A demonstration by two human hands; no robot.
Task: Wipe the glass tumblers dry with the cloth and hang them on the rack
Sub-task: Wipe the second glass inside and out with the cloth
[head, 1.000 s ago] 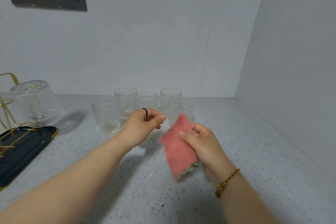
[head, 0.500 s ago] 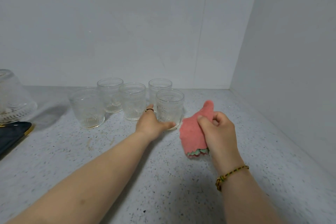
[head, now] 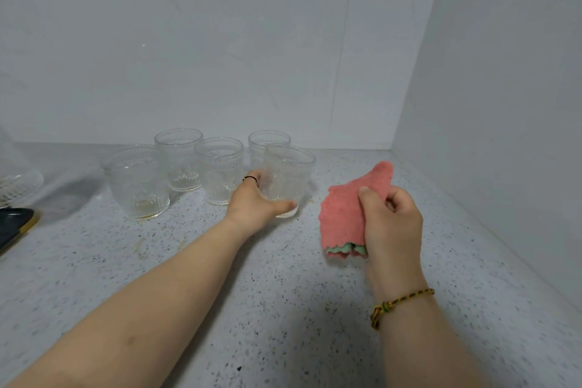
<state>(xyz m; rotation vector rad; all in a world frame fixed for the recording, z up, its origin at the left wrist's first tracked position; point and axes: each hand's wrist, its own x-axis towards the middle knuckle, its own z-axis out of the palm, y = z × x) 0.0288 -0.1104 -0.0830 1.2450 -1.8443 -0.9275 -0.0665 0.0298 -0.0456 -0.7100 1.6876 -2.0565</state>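
My left hand point(head: 252, 201) curls round the base of the front glass point(head: 288, 179), thumb in front, fingers only a blur through it. The glass stands on the counter point(head: 283, 309), four other glasses point(head: 138, 183) close by. My right hand point(head: 390, 224) grips the bunched cloth point(head: 343, 214) just beside it. At the left edge an upturned glass point(head: 15, 183) and a dark tray point(head: 14, 225) are cut off.

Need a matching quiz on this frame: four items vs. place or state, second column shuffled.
Column 1
1. left hand
2. right hand
3. bracelet
4. dark tray

Column 2
A. at the picture's left edge
B. grips the pink cloth
C. grips a tumbler
D. worn round a wrist

Pairs: 1-C, 2-B, 3-D, 4-A
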